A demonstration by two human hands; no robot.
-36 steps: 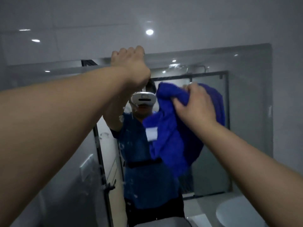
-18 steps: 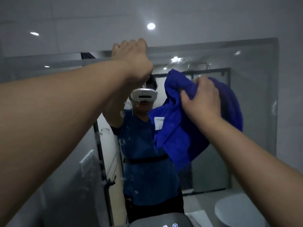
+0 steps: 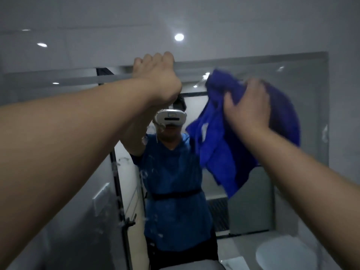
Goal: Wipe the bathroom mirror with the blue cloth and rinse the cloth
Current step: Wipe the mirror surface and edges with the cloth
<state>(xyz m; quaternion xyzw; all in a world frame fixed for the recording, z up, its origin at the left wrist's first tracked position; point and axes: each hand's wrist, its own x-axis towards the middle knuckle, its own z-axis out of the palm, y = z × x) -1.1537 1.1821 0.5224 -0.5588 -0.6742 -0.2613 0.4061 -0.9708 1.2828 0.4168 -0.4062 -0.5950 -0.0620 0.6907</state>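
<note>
The bathroom mirror (image 3: pixel 303 106) fills the wall ahead, its glass streaked with water drops. My right hand (image 3: pixel 247 108) presses the blue cloth (image 3: pixel 216 145) flat against the upper right part of the glass, and the cloth hangs down in folds below the hand. My left hand (image 3: pixel 155 78) grips the mirror's top edge near the middle, fingers curled over it. The reflection shows a person in a blue shirt with a white headset.
A white round basin (image 3: pixel 282 254) shows at the bottom right. White wall tiles (image 3: pixel 344 133) border the mirror on the right and above. A dark rounded object (image 3: pixel 185 266) sits at the bottom edge.
My right hand has carried the blue cloth up and to the right across the glass. My left hand has stayed on the mirror's top edge.
</note>
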